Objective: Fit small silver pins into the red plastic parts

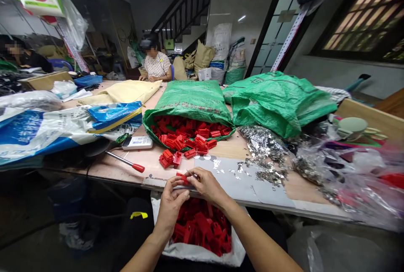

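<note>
the left hand (172, 204) has its grip closed on a small red plastic part (182, 177), held just above the near worktop (227, 148) edge. the right hand (206, 185) pinches a thin metal piece (190, 174) against it. below the hands, a white bag (195, 253) holds more red parts (202, 225). ahead, loose red parts (170, 158) spill from an open green sack (192, 99). a heap of metal pieces (261, 145) lies to the right.
</note>
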`<action>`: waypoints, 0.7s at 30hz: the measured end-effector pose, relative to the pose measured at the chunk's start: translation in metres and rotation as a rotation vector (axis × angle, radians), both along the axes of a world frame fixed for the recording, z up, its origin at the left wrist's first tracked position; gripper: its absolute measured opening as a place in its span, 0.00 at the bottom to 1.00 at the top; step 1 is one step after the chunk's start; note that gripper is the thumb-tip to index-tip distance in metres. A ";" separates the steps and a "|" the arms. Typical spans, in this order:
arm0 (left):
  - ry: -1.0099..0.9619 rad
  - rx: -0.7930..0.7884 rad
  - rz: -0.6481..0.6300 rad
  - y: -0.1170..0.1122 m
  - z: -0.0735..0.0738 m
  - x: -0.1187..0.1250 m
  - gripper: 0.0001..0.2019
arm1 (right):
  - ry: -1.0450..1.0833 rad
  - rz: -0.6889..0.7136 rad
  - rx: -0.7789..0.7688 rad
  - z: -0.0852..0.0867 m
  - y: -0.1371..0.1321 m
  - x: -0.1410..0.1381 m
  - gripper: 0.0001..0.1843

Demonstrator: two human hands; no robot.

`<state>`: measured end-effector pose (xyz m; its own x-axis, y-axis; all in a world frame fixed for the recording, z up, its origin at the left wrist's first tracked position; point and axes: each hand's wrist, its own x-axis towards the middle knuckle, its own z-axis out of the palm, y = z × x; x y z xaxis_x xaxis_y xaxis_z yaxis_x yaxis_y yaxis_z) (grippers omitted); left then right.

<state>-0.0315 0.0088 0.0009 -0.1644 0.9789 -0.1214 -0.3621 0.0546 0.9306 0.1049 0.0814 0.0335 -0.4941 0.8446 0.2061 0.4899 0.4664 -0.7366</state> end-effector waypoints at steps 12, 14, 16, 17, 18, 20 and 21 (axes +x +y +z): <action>1.009 0.326 0.061 0.028 -0.006 -0.007 0.27 | -0.272 -0.430 0.027 -0.004 -0.005 0.087 0.08; 1.035 0.341 0.036 0.033 -0.005 -0.005 0.28 | -0.354 -0.531 0.046 -0.006 0.001 0.107 0.08; 1.005 0.342 0.009 0.037 -0.004 -0.002 0.27 | -0.409 -0.564 0.058 -0.008 0.005 0.120 0.07; 0.972 0.341 0.003 0.039 -0.003 -0.001 0.26 | -0.434 -0.564 0.064 -0.009 0.006 0.123 0.06; 0.932 0.337 0.005 0.041 -0.003 0.001 0.25 | -0.454 -0.557 0.071 -0.010 0.007 0.125 0.05; 0.844 0.306 0.024 0.043 -0.001 0.002 0.22 | -0.481 -0.540 0.086 -0.012 0.009 0.126 0.05; 0.792 0.270 0.030 0.044 0.001 0.002 0.21 | -0.490 -0.533 0.092 -0.013 0.010 0.126 0.05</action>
<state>-0.0293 0.0529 0.0017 -0.1284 0.9517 0.2790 0.4068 -0.2061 0.8900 0.2308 0.0912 0.0210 -0.0745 0.9861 0.1483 0.9309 0.1221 -0.3443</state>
